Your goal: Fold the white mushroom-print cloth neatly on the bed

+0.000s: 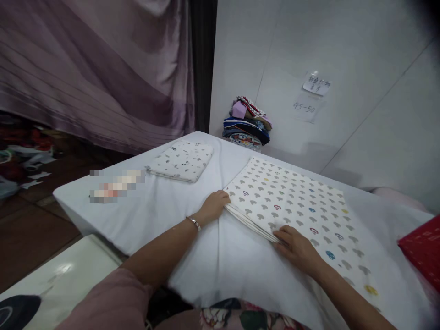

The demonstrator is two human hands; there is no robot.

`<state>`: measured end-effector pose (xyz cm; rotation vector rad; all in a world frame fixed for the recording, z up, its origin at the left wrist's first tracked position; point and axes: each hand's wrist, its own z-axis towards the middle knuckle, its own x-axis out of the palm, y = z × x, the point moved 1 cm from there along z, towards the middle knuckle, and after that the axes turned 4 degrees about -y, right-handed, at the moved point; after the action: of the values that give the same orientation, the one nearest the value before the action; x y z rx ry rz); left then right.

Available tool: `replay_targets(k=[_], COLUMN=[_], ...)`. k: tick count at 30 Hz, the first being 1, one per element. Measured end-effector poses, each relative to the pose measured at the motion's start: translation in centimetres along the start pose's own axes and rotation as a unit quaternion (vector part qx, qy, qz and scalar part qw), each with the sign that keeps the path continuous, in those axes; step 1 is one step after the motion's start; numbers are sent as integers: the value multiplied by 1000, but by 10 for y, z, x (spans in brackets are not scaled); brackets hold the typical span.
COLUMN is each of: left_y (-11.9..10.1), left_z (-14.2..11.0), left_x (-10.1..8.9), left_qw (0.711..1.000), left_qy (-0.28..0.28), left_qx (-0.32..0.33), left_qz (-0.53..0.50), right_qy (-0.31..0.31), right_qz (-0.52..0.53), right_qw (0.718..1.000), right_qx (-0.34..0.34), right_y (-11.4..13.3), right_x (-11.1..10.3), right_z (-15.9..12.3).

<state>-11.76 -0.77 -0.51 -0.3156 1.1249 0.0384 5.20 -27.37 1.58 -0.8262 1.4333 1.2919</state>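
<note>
A folded white cloth with small heart prints (295,206) lies flat on the white-covered table (172,215). My left hand (215,205), with a bracelet at the wrist, grips the cloth's near left corner, fingers curled round the layered edge. My right hand (297,247) rests on the near edge of the same cloth, fingers pressed down on the folded layers. A second, smaller folded printed cloth (181,160) lies further left on the table, apart from both hands.
A pile of folded coloured fabrics (247,123) sits at the table's far edge against the white wall. A red patterned item (422,252) lies at the right edge. A purple curtain (103,78) hangs on the left above a cluttered floor.
</note>
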Motion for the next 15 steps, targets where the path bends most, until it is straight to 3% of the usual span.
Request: replay_targets(k=[5,9,12,15], left_y=[4,2,3,2], left_z=[-6,-11,-12,-11], left_x=[1,-4,-6,-5], left_qw=[997,981,946,892], left_qy=[-42,-71,-57,-23], left_qx=[-33,-166,-292,-364], left_qz=[-63,-74,-126,-268], right_qy=[10,3,-13,-35], right_qz=[40,91,130,167], right_qw=[998,995,991,985], right_qx=[-38,-39,-37,-37], right_y=[33,57,68,74], right_x=[8,16,22,30], right_z=[44,79,101,118])
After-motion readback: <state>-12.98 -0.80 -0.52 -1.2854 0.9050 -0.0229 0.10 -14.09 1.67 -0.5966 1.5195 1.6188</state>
